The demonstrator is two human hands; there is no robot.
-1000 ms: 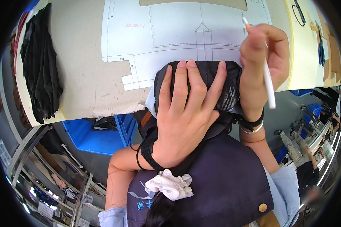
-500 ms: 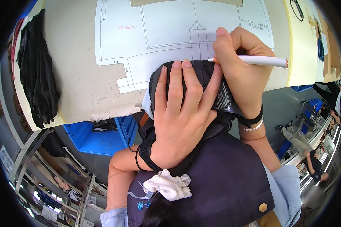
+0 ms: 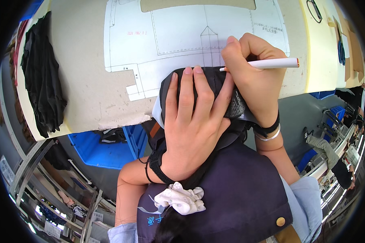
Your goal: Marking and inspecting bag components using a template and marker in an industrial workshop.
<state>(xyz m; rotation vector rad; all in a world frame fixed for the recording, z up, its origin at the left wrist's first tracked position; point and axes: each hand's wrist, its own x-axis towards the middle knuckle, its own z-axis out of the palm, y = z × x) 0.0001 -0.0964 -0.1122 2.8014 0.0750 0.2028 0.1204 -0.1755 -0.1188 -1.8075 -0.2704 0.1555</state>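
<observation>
My left hand (image 3: 194, 129) lies flat with spread fingers on a dark fabric piece (image 3: 215, 87), pressing it at the table's front edge over the lower part of a white paper pattern (image 3: 178, 32) with drawn lines. My right hand (image 3: 255, 81) grips a white pen (image 3: 273, 63), its tip resting on the fabric's top edge beside my left index finger. A pale blue layer (image 3: 157, 109) shows at the fabric's left side.
Black cloth (image 3: 42, 77) lies along the beige table (image 3: 81, 65) at left. Below are a blue crate (image 3: 97, 152) and metal racks (image 3: 24, 170). Dark scissors (image 3: 340, 48) lie far right. Another person (image 3: 334, 164) is at a bench at lower right.
My right hand has moved down and left and turned the pen nearly horizontal, bringing its tip to the fabric edge. My left hand has stayed in place. The other person has shifted.
</observation>
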